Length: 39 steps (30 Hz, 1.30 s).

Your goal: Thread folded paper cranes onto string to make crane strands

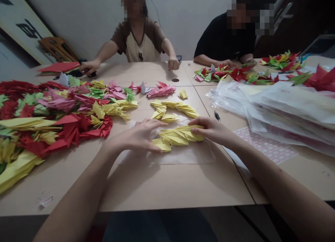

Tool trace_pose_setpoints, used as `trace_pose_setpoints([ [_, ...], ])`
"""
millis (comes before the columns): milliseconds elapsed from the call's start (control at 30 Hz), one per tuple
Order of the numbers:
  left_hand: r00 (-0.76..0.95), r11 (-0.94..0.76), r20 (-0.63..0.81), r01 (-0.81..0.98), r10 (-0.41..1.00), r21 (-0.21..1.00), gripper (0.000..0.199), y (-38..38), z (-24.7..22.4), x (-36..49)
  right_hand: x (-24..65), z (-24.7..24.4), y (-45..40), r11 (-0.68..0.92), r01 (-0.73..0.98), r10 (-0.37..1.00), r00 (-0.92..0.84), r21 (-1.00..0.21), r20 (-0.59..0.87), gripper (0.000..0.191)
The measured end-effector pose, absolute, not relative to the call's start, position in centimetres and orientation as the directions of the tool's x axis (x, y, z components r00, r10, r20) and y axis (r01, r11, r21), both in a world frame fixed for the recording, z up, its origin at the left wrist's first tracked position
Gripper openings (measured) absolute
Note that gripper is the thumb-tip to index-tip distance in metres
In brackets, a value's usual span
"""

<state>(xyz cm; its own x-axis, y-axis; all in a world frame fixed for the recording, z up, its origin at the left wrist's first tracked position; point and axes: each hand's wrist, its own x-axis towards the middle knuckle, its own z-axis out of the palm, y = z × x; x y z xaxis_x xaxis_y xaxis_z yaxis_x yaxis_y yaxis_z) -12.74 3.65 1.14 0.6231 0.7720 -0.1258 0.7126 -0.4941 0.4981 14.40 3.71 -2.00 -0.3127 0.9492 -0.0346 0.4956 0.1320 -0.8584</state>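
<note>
Soft indoor light, apparently from overhead, was spread fairly evenly, and the room was rendered somewhat dim. Diffuse shadows were cast on the worktop (172,188) beneath the left hand (134,135) and the right hand (213,130). Pale glare was picked up by the plastic bags (285,109) at the right. The floor (230,226) below was left in deep shadow. Wide-angle distortion was seen towards the edges, where the worktop's near edge was bowed and the left forearm (75,196) stretched. Fine detail was slightly softened throughout.
</note>
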Motion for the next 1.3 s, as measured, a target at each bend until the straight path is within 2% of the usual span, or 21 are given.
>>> trace_pose_setpoints([
  [67, 0.643, -0.541, -0.14, 0.726, 0.753, 0.424, 0.086, 3.5, 0.7, -12.9, 14.4, -2.0, 3.8, 0.143, 0.495, 0.947, -0.32, -0.857, -0.026, 0.026],
  [167, 0.653, -0.568, -0.118, 0.722, 0.748, 0.395, 0.088, 3.4, 0.0, -12.7, 14.3, -1.9, 3.8, 0.159, 0.5, 0.946, -0.324, -0.852, -0.014, 0.025],
  [400, 0.651, -0.566, -0.029, 0.681, 0.759, 0.464, 0.063, 3.7, -0.1, -12.2, 14.4, -2.0, 3.9, 0.134, 0.504, 0.949, -0.312, -0.853, -0.036, 0.028],
  [667, 0.669, -0.629, 0.111, 0.611, 0.735, 0.482, 0.063, 4.3, -0.2, -12.6, 14.5, -1.4, 3.4, 0.046, 0.382, 0.945, -0.315, -0.923, -0.083, 0.032],
  [800, 0.675, -0.627, 0.101, 0.605, 0.731, 0.49, 0.063, 4.2, -0.3, -12.5, 14.6, -1.6, 3.6, 0.052, 0.434, 0.96, -0.269, -0.899, -0.074, 0.033],
  [933, 0.657, -0.587, 0.044, 0.64, 0.753, 0.496, 0.062, 4.0, -0.5, -12.3, 14.8, -2.2, 4.0, 0.151, 0.566, 0.961, -0.275, -0.81, -0.013, 0.029],
  [1033, 0.65, -0.576, 0.029, 0.651, 0.759, 0.495, 0.06, 4.0, -0.6, -12.2, 14.7, -2.4, 3.8, 0.351, 0.674, 0.935, -0.294, -0.65, 0.2, 0.033],
  [1100, 0.652, -0.58, 0.033, 0.65, 0.758, 0.492, 0.061, 4.1, -0.6, -12.2, 14.5, -2.4, 3.5, 0.511, 0.69, 0.859, -0.391, -0.512, 0.33, 0.047],
  [1200, 0.663, -0.588, 0.032, 0.64, 0.748, 0.494, 0.065, 4.2, -0.7, -12.2, 14.1, -2.8, 3.1, 0.64, 0.659, 0.768, -0.553, -0.395, 0.323, 0.069],
  [1300, 0.661, -0.597, 0.066, 0.626, 0.748, 0.503, 0.065, 4.2, -1.0, -12.1, 13.7, -3.4, 3.0, 0.649, 0.675, 0.761, -0.59, -0.351, 0.272, 0.062],
])
